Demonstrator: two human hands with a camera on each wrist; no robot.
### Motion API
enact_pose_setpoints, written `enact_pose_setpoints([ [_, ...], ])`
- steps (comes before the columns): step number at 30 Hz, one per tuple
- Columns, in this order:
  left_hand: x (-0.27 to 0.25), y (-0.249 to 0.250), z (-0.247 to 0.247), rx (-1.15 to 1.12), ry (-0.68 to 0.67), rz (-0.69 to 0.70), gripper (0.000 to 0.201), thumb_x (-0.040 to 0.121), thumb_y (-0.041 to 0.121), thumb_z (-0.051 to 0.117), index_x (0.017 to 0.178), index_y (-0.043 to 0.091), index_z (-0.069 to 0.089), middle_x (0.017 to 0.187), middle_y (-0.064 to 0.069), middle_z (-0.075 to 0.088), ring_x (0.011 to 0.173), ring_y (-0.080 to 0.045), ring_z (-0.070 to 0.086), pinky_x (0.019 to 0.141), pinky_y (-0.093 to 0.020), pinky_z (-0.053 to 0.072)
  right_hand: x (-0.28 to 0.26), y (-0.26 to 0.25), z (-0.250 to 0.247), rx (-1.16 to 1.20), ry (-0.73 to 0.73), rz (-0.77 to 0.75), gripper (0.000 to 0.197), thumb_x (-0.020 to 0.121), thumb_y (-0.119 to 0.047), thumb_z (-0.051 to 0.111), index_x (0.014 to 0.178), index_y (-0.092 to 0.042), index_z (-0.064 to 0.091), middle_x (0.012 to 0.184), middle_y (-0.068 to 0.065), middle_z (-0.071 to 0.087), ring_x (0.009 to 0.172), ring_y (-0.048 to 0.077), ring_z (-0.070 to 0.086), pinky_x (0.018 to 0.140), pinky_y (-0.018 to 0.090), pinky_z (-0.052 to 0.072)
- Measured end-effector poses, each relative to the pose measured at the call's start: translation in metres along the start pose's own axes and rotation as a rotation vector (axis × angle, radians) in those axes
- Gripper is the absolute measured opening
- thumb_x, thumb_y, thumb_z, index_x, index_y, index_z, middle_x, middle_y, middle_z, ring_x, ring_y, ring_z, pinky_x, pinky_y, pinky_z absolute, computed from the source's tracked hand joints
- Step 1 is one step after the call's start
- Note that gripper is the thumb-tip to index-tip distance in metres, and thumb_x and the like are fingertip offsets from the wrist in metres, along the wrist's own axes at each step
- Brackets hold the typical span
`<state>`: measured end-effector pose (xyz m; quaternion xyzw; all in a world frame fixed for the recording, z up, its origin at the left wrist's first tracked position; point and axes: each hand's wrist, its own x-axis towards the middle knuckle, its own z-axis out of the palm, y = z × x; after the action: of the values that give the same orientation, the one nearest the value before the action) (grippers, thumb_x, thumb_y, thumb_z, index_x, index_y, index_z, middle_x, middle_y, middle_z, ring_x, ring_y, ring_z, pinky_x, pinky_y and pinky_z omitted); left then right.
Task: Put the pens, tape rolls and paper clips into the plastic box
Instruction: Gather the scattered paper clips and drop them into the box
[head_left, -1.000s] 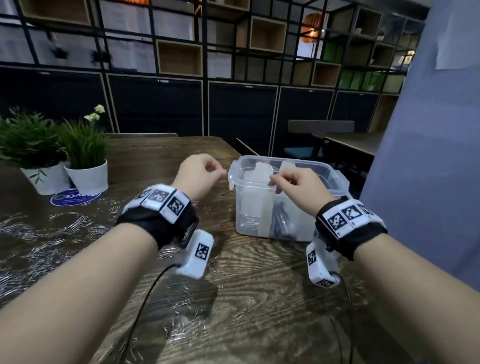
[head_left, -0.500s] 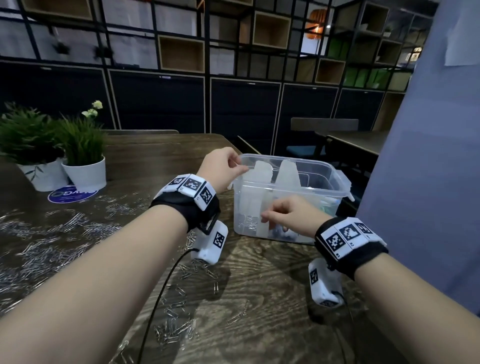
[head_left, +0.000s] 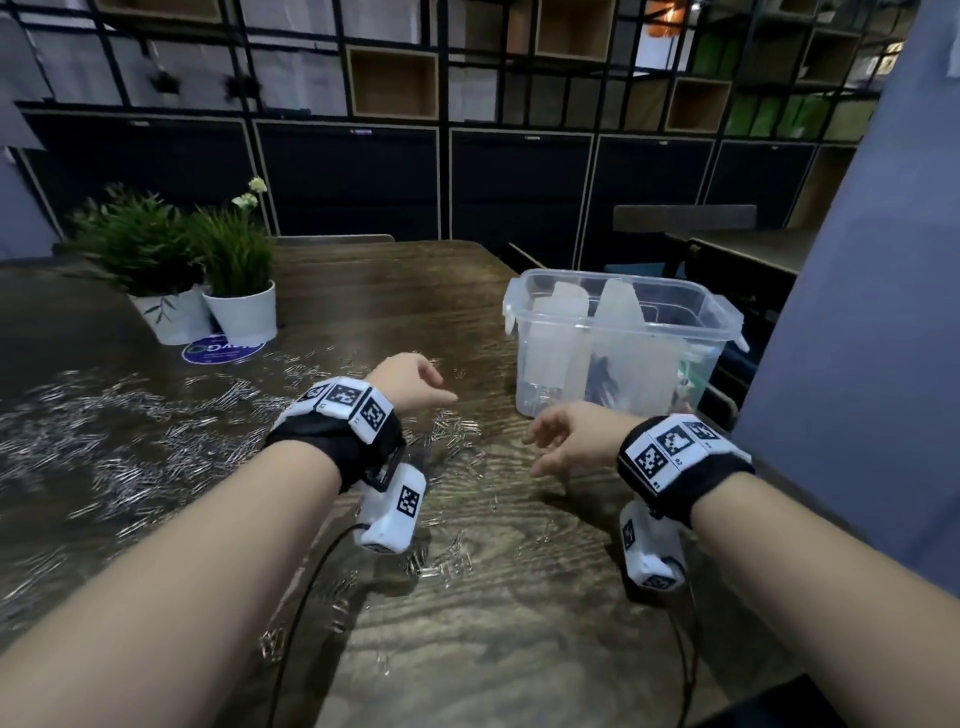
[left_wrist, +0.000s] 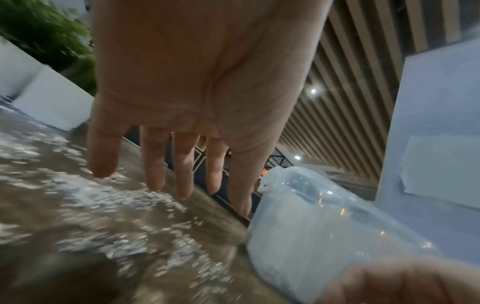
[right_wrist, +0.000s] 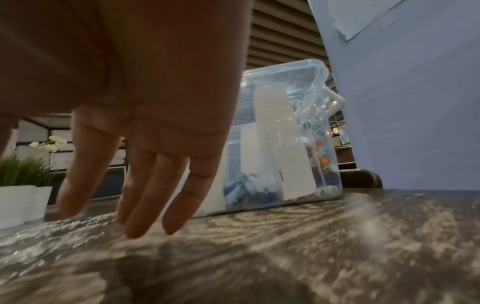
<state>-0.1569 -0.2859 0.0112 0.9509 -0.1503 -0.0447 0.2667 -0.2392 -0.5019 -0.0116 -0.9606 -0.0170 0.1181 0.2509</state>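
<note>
While paper clips (head_left: 130, 447) litter the table (head_left: 493, 649) left of the plastic box (head_left: 618, 343), both hands hover just before it. Left wrist view: left hand (left_wrist: 197, 82) spread, empty. Right wrist view: right hand (right_wrist: 145, 102) relaxed, empty; pens (right_wrist: 249, 189) inside the box.

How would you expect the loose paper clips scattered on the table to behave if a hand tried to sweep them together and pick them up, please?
The paper clips look thin, flat and shiny, so they would probably slide easily over the wooden table when pushed. Lying flat, they seem hard to pinch singly. Scattered loose, some would likely slip from a scooping left hand.
</note>
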Motion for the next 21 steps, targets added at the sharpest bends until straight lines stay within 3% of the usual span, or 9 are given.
enact_pose_setpoints([
  [2,-0.015,-0.02,0.006,0.077,-0.107,-0.07,0.051,0.078,0.038,0.076,0.12,0.015,0.058,0.122,-0.002,0.061,0.106,-0.017,0.056,0.084,-0.022,0.041,0.003,-0.008,0.011,-0.089,-0.016,-0.007,0.056,0.078,-0.028,0.081,0.128,-0.02,0.058,0.129,0.0,0.058,0.115,0.016,0.056,0.096,0.022,0.041],
  [4,-0.025,-0.034,0.012,0.114,-0.217,-0.114,0.068,0.074,0.039,0.079,0.131,0.016,0.049,0.131,-0.002,0.054,0.115,-0.019,0.053,0.088,-0.024,0.039,0.006,-0.017,0.018,-0.143,-0.044,-0.035,0.069,0.077,-0.028,0.082,0.138,-0.024,0.051,0.14,-0.001,0.052,0.125,0.018,0.051,0.101,0.024,0.038],
  [7,-0.032,-0.043,0.017,0.159,-0.315,-0.126,0.086,0.066,0.041,0.084,0.138,0.022,0.041,0.136,-0.003,0.05,0.117,-0.019,0.05,0.091,-0.027,0.041,0.014,-0.031,0.026,-0.199,-0.081,-0.069,0.077,0.077,-0.029,0.081,0.144,-0.026,0.044,0.146,-0.002,0.047,0.131,0.018,0.047,0.108,0.03,0.037],
  [10,-0.03,-0.045,0.02,0.178,-0.32,-0.102,0.093,0.06,0.037,0.088,0.139,0.024,0.041,0.139,-0.002,0.047,0.123,-0.021,0.048,0.097,-0.029,0.041,0.025,-0.041,0.033,-0.277,-0.112,-0.091,0.075,0.08,-0.028,0.078,0.146,-0.026,0.041,0.146,-0.002,0.047,0.129,0.018,0.047,0.107,0.031,0.039],
  [12,-0.028,-0.046,0.022,0.174,-0.315,-0.104,0.087,0.058,0.035,0.089,0.135,0.022,0.049,0.134,-0.001,0.05,0.118,-0.02,0.05,0.093,-0.028,0.043,0.03,-0.044,0.036,-0.347,-0.124,-0.1,0.067,0.084,-0.029,0.075,0.144,-0.026,0.045,0.144,-0.004,0.05,0.125,0.018,0.051,0.102,0.028,0.041],
  [15,-0.023,-0.049,0.026,0.173,-0.268,-0.112,0.07,0.06,0.033,0.089,0.121,0.022,0.058,0.116,0.002,0.05,0.099,-0.016,0.051,0.08,-0.025,0.043,0.038,-0.046,0.04,-0.348,-0.097,-0.091,0.049,0.087,-0.022,0.072,0.133,-0.025,0.058,0.132,-0.005,0.059,0.104,0.015,0.059,0.083,0.02,0.042],
  [18,-0.014,-0.054,0.03,0.13,-0.252,-0.106,0.053,0.065,0.029,0.087,0.11,0.019,0.062,0.103,0.005,0.057,0.099,-0.016,0.056,0.078,-0.022,0.043,0.048,-0.046,0.043,-0.334,-0.037,-0.084,0.037,0.086,-0.015,0.072,0.121,-0.025,0.068,0.127,-0.002,0.063,0.112,0.018,0.06,0.089,0.025,0.046],
  [21,-0.007,-0.06,0.031,0.093,-0.238,-0.109,0.027,0.069,0.024,0.085,0.081,0.018,0.062,0.082,0.006,0.063,0.084,-0.014,0.058,0.072,-0.022,0.044,0.052,-0.046,0.043,-0.342,-0.014,-0.057,0.03,0.085,-0.012,0.072,0.114,-0.022,0.072,0.12,-0.001,0.065,0.102,0.018,0.061,0.084,0.025,0.046],
])
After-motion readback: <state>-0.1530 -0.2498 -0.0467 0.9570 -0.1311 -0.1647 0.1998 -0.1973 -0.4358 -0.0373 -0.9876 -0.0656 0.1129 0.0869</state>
